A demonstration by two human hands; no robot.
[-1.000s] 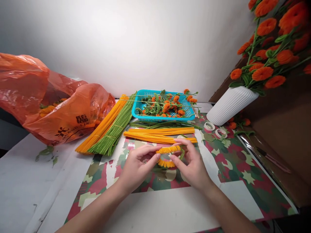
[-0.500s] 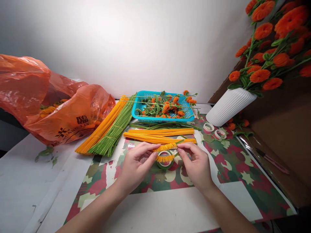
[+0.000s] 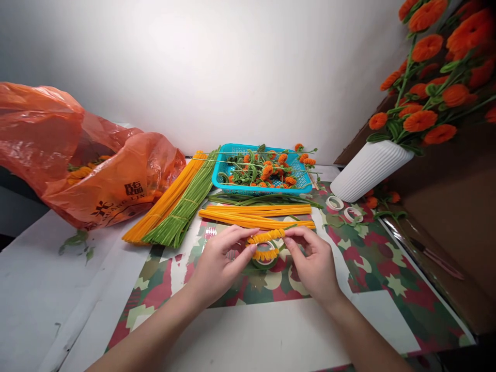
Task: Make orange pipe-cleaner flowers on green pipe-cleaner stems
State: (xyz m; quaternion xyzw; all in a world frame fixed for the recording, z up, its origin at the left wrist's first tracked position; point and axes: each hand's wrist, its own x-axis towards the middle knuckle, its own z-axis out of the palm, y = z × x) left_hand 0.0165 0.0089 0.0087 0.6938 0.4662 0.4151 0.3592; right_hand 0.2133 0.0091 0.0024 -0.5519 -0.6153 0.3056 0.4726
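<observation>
A coiled yellow pipe cleaner stretches between my two hands over the patterned table cover. My left hand pinches its left end between thumb and fingers. At the other end, my right hand closes its thumb and fingertips on it. A second curled yellow length hangs just below, in front of a roll of green tape that lies on the table. Just beyond my hands lie straight yellow pipe cleaners in two rows, with dark green stems behind them.
A blue basket holds orange flowers and green stems. Bundled yellow and green pipe cleaners lie left, beside an orange plastic bag. At right are a white vase of orange flowers, two white tape rolls and a pink-handled tool.
The yellow coils are spread further right along the upper strand, up to my right fingertips. Both hands stay in nearly the same place; the view has shifted slightly.
</observation>
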